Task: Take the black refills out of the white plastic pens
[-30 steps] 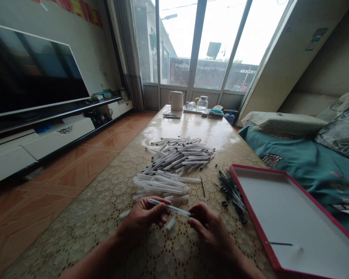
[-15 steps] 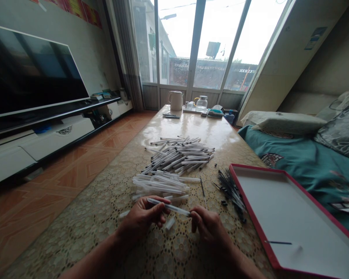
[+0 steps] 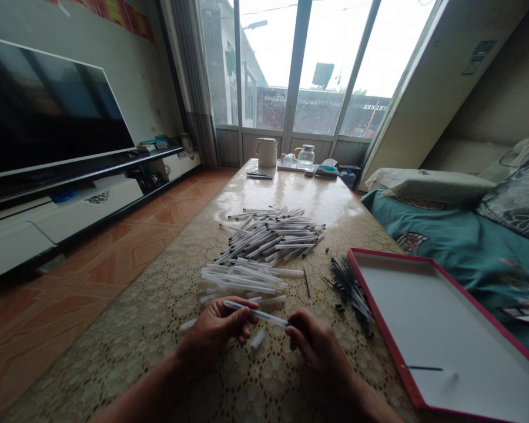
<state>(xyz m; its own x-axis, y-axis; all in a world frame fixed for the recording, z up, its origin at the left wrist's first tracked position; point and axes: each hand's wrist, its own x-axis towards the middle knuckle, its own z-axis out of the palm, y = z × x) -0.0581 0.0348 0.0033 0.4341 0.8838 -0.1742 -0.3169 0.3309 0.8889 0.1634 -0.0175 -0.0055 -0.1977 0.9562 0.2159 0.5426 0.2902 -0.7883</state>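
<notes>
Between my two hands a white, translucent pen (image 3: 268,318) lies at a slight slant, its right end lower. My left hand (image 3: 218,326) is closed round its left part, thumb on top. At its dark right end the fingers of my right hand (image 3: 314,336) are pinched; the exact tip is hidden by them. Just below the pen a short clear cap (image 3: 258,338) rests on the table. Behind my hands lies a heap of empty white pen barrels (image 3: 242,277). Farther back is a bigger pile of pens with dark ends (image 3: 273,235).
To the right, thin black refills (image 3: 350,291) lie bunched against a red-rimmed white tray (image 3: 449,329), which holds one dark refill (image 3: 423,368). A single refill (image 3: 307,284) lies beside the barrels. A beige jug (image 3: 267,153) and a glass pot (image 3: 305,156) stand at the table's far end.
The fingers of my right hand have shifted slightly at the pen's right end. My left hand and the pen stay almost where they were.
</notes>
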